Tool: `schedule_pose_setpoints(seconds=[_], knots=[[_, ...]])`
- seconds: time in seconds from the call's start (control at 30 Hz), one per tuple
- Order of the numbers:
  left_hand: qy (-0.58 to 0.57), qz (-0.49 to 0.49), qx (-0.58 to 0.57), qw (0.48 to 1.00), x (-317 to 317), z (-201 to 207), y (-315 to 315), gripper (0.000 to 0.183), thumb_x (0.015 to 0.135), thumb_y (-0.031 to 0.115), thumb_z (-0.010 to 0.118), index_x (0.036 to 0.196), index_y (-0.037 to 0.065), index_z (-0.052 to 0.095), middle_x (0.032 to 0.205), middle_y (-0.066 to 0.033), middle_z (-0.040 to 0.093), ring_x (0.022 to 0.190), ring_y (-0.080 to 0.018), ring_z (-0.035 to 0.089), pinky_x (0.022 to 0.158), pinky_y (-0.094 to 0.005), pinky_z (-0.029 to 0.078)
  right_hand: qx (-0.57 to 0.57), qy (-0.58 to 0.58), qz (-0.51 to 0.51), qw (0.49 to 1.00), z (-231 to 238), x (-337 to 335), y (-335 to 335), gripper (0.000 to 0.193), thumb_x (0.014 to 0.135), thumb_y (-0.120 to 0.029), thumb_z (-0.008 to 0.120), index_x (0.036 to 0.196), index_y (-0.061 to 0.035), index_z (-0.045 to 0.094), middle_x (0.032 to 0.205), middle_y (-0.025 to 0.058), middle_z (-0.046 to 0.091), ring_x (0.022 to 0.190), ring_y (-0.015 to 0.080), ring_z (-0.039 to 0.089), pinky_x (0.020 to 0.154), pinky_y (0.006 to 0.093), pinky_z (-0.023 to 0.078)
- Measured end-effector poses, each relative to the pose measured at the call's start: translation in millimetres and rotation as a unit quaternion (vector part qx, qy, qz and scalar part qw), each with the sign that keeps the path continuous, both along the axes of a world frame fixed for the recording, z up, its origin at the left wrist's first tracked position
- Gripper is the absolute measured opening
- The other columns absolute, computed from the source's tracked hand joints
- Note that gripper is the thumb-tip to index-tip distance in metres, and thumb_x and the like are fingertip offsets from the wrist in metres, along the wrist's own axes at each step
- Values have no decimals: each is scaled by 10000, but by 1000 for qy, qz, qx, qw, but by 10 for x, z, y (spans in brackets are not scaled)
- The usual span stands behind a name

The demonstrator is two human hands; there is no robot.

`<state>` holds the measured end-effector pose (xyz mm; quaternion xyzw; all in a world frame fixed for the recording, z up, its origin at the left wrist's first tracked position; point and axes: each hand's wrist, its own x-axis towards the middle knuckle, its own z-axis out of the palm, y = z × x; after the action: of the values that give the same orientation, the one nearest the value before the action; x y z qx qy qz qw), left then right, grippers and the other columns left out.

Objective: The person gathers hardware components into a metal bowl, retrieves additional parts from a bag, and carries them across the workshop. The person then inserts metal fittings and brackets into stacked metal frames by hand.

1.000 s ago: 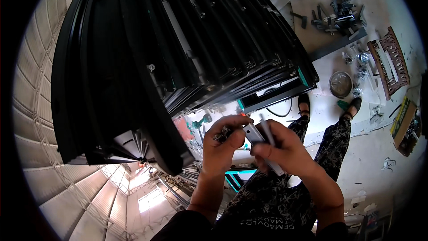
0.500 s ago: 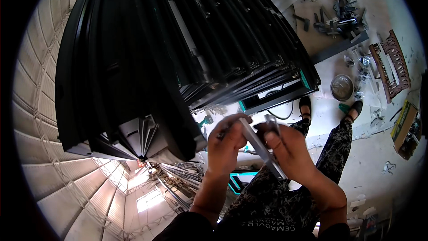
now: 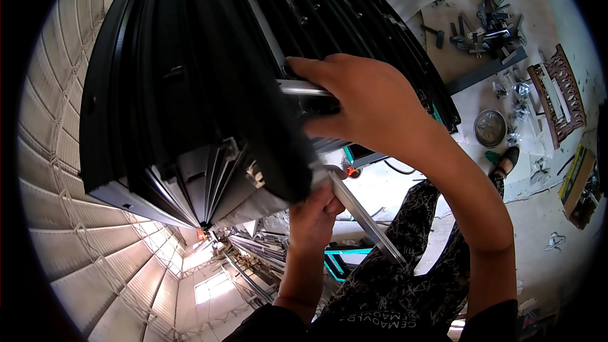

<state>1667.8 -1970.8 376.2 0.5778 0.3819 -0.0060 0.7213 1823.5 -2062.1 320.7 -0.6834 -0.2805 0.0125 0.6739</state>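
My left hand [image 3: 315, 212] is closed around the upper end of a long silver metal profile [image 3: 370, 220], which slants down to the right in front of my legs. My right hand [image 3: 373, 98] reaches up against the near black frame [image 3: 253, 107] of the big stack. Its fingers and thumb are bent around a short silver metal strip [image 3: 304, 88], whose right end disappears into the palm. The thumb tip is blurred against the frame's edge. Whether the strip touches the frame, I cannot tell.
Black frames [image 3: 354, 19] stand packed side by side at upper left. On the floor at right are a round metal bowl [image 3: 490, 128], a pile of dark metal brackets [image 3: 487, 28], a brown lattice panel [image 3: 563, 92] and an open box [image 3: 578, 183]. Long profiles [image 3: 263, 253] lie at lower left.
My right hand has moved up and left from beside the left hand to the black frame, with the short strip. My left hand has lowered slightly, still gripping the long profile.
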Motion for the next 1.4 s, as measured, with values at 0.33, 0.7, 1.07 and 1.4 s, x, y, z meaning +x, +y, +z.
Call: schedule_pose_setpoints(seconds=[0.33,0.7,1.07,1.4], knots=[[-32,0,-7,999,-45,-60,84,207,877,158,517,991,-14,522,677,20,405,572,-46,351,508,-177,282,-32,22,46,998,-85,-111,-29,515,660,-240,705,1106,-41,542,809,133,573,745,294,584,638,383,459],[-38,88,151,984,-133,-65,65,579,886,53,450,1344,254,160,848,-41,513,642,-79,421,550,-211,375,189,279,166,927,116,-878,-292,245,852,-153,520,975,59,535,727,154,530,633,216,522,562,325,417],[-26,8,39,999,-204,14,153,251,893,174,479,1039,-26,518,684,18,423,600,-67,361,537,-197,306,281,622,202,702,233,-740,-299,204,880,-126,524,961,61,527,599,16,500,459,33,414,396,177,313],[-33,-7,50,998,-259,-24,162,250,899,172,462,1038,-32,505,694,16,430,606,-67,363,542,-195,309,302,582,125,745,271,-840,-143,148,864,-87,541,913,53,547,570,-8,470,462,21,404,392,174,303]])
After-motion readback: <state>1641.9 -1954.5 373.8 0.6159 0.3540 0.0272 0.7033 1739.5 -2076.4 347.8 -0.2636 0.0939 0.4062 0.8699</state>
